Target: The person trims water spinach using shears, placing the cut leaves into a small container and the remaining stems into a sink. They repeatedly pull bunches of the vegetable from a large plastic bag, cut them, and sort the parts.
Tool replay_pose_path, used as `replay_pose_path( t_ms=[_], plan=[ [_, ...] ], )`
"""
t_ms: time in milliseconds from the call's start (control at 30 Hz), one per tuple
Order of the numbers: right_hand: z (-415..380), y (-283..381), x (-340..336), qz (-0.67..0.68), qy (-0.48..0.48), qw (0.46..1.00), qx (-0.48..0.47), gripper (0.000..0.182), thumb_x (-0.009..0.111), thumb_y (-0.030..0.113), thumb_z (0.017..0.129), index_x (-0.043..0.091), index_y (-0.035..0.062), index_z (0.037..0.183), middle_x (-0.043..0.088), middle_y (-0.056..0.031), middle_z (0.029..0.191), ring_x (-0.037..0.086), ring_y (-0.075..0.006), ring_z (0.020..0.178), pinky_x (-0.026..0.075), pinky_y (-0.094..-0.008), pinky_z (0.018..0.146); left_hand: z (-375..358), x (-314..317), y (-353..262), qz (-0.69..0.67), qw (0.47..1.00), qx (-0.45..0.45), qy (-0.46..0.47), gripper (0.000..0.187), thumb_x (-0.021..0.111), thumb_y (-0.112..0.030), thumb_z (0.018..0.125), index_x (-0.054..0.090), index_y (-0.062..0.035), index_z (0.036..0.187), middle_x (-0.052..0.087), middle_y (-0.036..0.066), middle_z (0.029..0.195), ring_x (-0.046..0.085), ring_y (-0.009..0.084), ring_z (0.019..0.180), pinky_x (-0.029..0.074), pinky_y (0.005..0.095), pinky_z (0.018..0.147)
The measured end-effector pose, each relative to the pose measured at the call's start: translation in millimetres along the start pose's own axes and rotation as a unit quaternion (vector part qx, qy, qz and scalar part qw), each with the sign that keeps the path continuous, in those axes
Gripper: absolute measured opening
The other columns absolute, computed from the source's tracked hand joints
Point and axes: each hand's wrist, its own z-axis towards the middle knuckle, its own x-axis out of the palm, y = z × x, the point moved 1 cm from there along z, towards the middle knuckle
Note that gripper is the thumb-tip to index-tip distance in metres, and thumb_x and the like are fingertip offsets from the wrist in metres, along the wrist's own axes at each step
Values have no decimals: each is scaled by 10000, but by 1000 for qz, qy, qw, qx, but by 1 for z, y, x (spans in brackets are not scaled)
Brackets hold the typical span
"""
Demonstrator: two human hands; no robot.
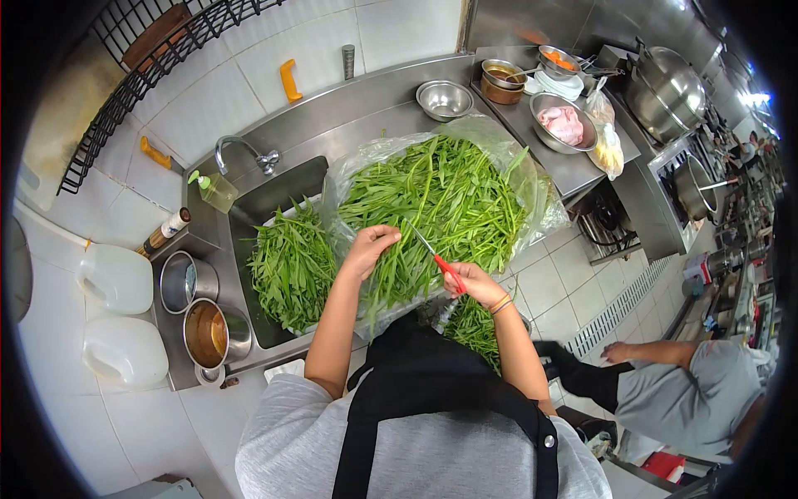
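Observation:
A big heap of leafy green stalks (432, 187), which look like water spinach, lies on a clear plastic bag (490, 133) on the sink counter. Over the near side of the heap, my left hand (371, 249) is closed in a pinch on a green stalk. My right hand (475, 285) grips red-handled scissors (447, 270), their metal blades pointing up and left toward my left fingers. Another pile of cut greens (291, 266) fills part of the sink, to the left of my left hand. More greens (474, 328) sit low, below my right wrist, partly hidden by my arm.
A faucet (241, 154) and soap bottle (214, 191) stand behind the sink (241, 220). Metal pots (216, 333) and plastic jugs (125, 349) are at left. A bowl of raw meat (564, 123) is at back right. Another person (690, 382) is at right.

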Motion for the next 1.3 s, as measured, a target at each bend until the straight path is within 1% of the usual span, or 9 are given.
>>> replay_pose_path(
  t_ms=[400,600,667,733,900,967,1100,1233,1300],
  plan=[
    [-2,-11,2,-30,-151,988,7,299,673,314,817,497,93,720,452,72,613,384,-21,518,324,-173,459,18,33,27,-33,999,-20,10,160,507,-197,912,478,-49,963,541,30,821,561,125,683,445,242,613],
    [-14,-24,-8,-41,-234,971,-37,232,604,271,870,552,68,771,489,34,671,475,-38,599,436,-198,527,10,17,7,17,999,-25,-37,135,504,-165,906,434,-57,947,506,45,785,497,141,546,410,255,505],
    [-24,-29,-15,11,-240,969,-58,252,562,299,894,537,71,790,478,34,648,454,-48,565,428,-196,512,-2,-21,-14,295,874,330,-202,128,523,-132,872,448,-49,933,519,58,792,514,168,601,427,284,571],
    [-37,-28,-14,44,-265,962,-48,287,542,349,898,523,85,789,473,28,627,445,-49,543,423,-196,507,-26,-61,-54,251,891,257,-278,124,538,-125,870,472,-51,944,517,49,816,497,153,625,432,298,575],
    [-44,-47,-14,56,-282,958,-19,327,535,401,891,513,95,779,481,19,620,449,-50,534,422,-196,508,-22,-165,-33,451,788,129,-400,253,544,-257,871,487,-51,1007,549,119,1031,570,274,845,456,412,740],
    [-42,-49,-10,54,-264,963,-20,334,543,404,887,514,91,773,494,19,624,451,-49,534,416,-193,505,-8,-173,-1,560,686,-146,-442,474,510,-347,884,408,-42,1233,432,166,1273,410,321,1182,377,492,908],
    [-34,-42,1,19,-292,956,-7,306,577,347,879,513,78,748,490,35,616,440,-40,532,388,-184,497,12,-239,134,566,735,-300,-221,798,446,-491,886,26,-96,1437,80,116,1488,96,320,1359,154,576,1050],
    [-28,-7,1,-75,-287,955,-17,319,637,327,843,476,89,704,461,55,597,405,-28,523,343,-181,488,27,-230,86,553,725,-354,-208,806,488,-520,852,113,-107,1433,95,115,1482,166,327,1338,227,552,1032],
    [-12,12,-3,-175,-319,931,-34,408,698,373,782,435,93,646,435,49,575,387,-41,531,333,-207,477,33,-192,18,655,606,-421,-160,757,529,-497,838,230,-90,1402,180,128,1458,217,325,1321,230,553,1027]
  ],
)
